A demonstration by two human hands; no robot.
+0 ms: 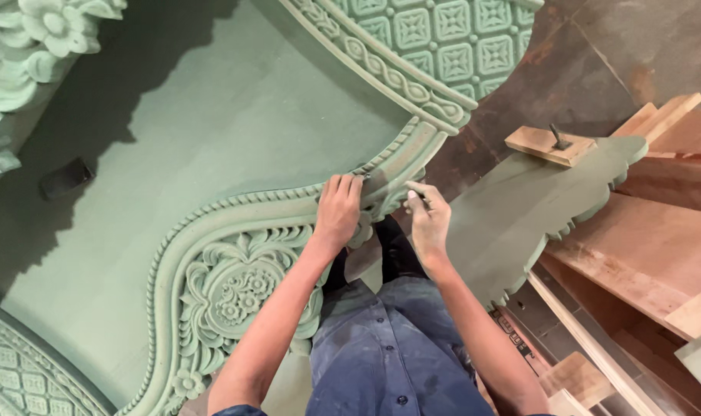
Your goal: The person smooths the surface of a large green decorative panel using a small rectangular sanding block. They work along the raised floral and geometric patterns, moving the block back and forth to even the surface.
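Two bare hands work at one spot on the green carved panel (235, 285), where its beaded border comes to a point. Left hand (337, 209) lies palm down, fingers spread flat over the carved edge, pressing on it rather than gripping; nothing held inside the hand. Right hand (427, 219) sits just beside it to the right, fingers curled and pinched close together at the panel's tip; whether a small tool or piece of abrasive is between the fingertips cannot be told, too small and partly hidden. Both hands dusted with pale powder.

The panel lies flat, running from the hands down to the lower left, with floral relief (239, 289) and a rope-like border. Under and beyond it is a plain green board (212, 123). A second carved piece with square lattice pattern (443, 38) sits at the top, close to the panel's tip. A flat grey-green scalloped cutout (520, 208) lies right of the right hand, a wooden block (547, 145) with a metal pin resting on its far end. Bare wooden planks (643, 246) stack on the right. A small dark block (65, 177) lies on the plain board, well apart to the left.
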